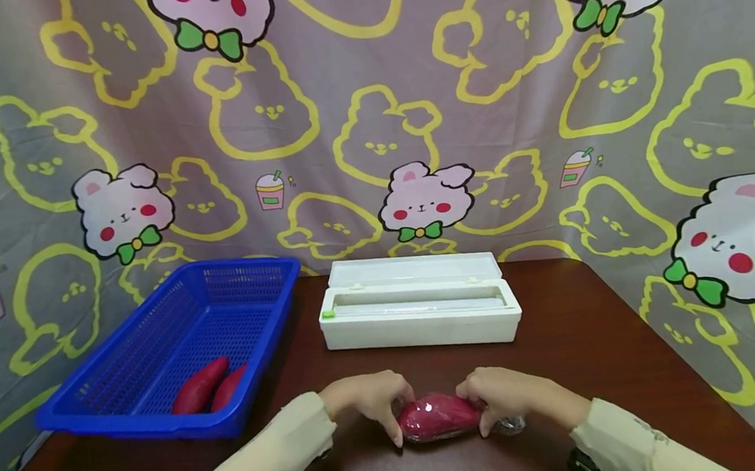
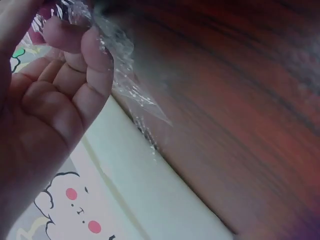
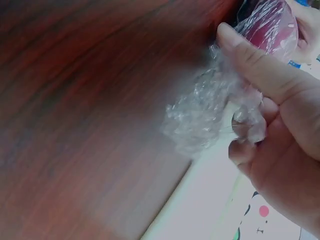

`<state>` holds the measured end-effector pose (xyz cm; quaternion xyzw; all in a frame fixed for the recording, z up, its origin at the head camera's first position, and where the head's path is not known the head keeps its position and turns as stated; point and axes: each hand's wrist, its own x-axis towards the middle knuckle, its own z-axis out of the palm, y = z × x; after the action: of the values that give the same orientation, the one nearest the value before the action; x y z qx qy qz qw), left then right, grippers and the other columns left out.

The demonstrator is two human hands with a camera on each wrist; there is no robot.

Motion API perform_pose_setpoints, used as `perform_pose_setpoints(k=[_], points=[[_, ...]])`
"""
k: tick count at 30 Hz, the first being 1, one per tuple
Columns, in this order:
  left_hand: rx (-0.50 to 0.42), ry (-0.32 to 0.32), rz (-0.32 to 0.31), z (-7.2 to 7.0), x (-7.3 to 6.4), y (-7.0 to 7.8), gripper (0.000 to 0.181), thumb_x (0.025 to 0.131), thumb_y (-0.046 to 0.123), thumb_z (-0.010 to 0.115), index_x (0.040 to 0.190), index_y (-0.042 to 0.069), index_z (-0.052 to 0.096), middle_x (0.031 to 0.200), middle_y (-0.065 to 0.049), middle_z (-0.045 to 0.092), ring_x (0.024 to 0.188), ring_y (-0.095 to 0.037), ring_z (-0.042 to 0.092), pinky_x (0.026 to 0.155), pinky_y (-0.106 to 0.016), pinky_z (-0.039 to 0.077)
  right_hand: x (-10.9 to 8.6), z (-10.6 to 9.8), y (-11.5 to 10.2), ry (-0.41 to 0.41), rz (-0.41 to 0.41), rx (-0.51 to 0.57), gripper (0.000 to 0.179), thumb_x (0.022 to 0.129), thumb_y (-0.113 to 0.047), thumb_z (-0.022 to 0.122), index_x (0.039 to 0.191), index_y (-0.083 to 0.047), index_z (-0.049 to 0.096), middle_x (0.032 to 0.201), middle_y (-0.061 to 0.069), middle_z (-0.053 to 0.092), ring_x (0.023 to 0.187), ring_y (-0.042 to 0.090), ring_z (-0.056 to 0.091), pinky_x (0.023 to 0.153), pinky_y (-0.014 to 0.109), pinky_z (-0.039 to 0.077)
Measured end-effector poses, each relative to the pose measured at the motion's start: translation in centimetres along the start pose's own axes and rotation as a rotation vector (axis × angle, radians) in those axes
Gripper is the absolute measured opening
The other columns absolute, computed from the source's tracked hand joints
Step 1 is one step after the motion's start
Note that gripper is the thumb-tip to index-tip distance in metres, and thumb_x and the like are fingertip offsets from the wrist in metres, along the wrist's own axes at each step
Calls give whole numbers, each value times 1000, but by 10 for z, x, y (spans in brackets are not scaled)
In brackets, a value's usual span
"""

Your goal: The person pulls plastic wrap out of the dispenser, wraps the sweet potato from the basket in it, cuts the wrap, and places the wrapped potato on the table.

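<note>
We locate the film-wrapped red tuber (image 1: 437, 417) between the fingers of the left hand (image 1: 384, 400) and those of the right hand (image 1: 505, 394). The left fingers grasp one end; the right fingers pinch bunched clear film (image 3: 192, 117) at the other, loose film protruding past them. Beyond both sets of fingers, we note the open white box (image 1: 418, 330) on the worktop (image 1: 556, 310); left of the left fingers, the blue basket (image 1: 139, 426) contains two more red tubers (image 1: 198, 387).

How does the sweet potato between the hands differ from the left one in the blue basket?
The held sweet potato is wrapped in shiny clear film; the left sweet potato in the basket looks bare. The held one lies crosswise between the left hand and right hand; the other lies slanted, untouched. Both are red and elongated.
</note>
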<state>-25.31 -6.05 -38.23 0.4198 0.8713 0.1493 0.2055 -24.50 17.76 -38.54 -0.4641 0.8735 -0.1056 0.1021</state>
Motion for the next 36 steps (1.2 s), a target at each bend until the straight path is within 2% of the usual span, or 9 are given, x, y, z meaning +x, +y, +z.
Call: perform_pose_setpoints(k=[4, 14, 17, 22, 24, 27, 31, 33, 36], points=[[-37, 36, 5, 1, 0, -2, 43, 61, 18, 82, 97, 2, 66, 78, 8, 61, 69, 0, 53, 63, -15, 43, 0, 1, -1, 20, 38, -22, 31, 57, -19, 81, 69, -21, 52, 54, -18, 44, 52, -2, 37, 45, 18, 34], [-7, 125, -14, 4, 1, -5, 38, 57, 19, 84, 90, 4, 71, 72, 9, 55, 65, -1, 44, 58, -14, 41, 4, 3, -6, 101, 73, 41, 26, 57, -3, 80, 74, -13, 63, 56, -14, 48, 47, -4, 39, 44, 16, 38], [-16, 160, -15, 5, 1, -5, 32, 57, 18, 84, 83, 6, 71, 69, 9, 52, 64, -1, 43, 55, -14, 39, 5, 4, -5, 152, 58, 49, 28, 56, -1, 81, 79, -7, 65, 63, -11, 51, 55, -1, 44, 50, 16, 39], [-13, 220, -8, 7, 2, -6, 26, 56, 14, 84, 76, 7, 70, 70, 3, 53, 65, -4, 43, 52, -15, 37, 5, 8, -4, 259, 45, 51, 32, 51, 0, 83, 77, -4, 66, 78, 0, 49, 76, 14, 45, 58, 21, 41], [0, 232, -19, 7, 2, -6, 28, 57, 13, 84, 80, 6, 70, 78, 0, 56, 72, -5, 47, 59, -15, 40, 5, 9, -3, 281, 46, 68, 33, 51, 1, 83, 78, -3, 65, 85, 5, 51, 83, 20, 48, 63, 24, 44], [13, 244, -39, 6, 2, -7, 39, 59, 10, 82, 94, 2, 69, 93, -4, 59, 88, -10, 53, 74, -19, 43, 7, 11, -1, 278, 54, 180, 51, 53, 3, 81, 100, 5, 61, 94, 12, 57, 87, 22, 54, 70, 28, 47], [-26, 258, -47, 3, 2, -8, 59, 60, 3, 80, 114, -3, 58, 110, -10, 60, 103, -17, 52, 87, -24, 39, 8, 13, 2, 246, 30, 403, 82, 60, 10, 75, 131, 8, 33, 100, 17, 60, 86, 18, 60, 72, 27, 48], [-91, 257, -36, 2, 2, -9, 69, 59, -2, 79, 122, -5, 50, 112, -13, 59, 104, -18, 53, 88, -24, 39, 8, 13, 4, 232, 5, 460, 81, 63, 12, 72, 133, 4, 31, 103, 17, 60, 89, 17, 59, 73, 26, 48], [-223, 244, -6, 1, 1, -11, 78, 59, -8, 77, 129, -2, 42, 113, -16, 57, 102, -20, 54, 83, -24, 42, 7, 13, 6, 237, -16, 455, 71, 66, 12, 69, 130, 3, 39, 109, 17, 59, 90, 13, 56, 74, 25, 46]])
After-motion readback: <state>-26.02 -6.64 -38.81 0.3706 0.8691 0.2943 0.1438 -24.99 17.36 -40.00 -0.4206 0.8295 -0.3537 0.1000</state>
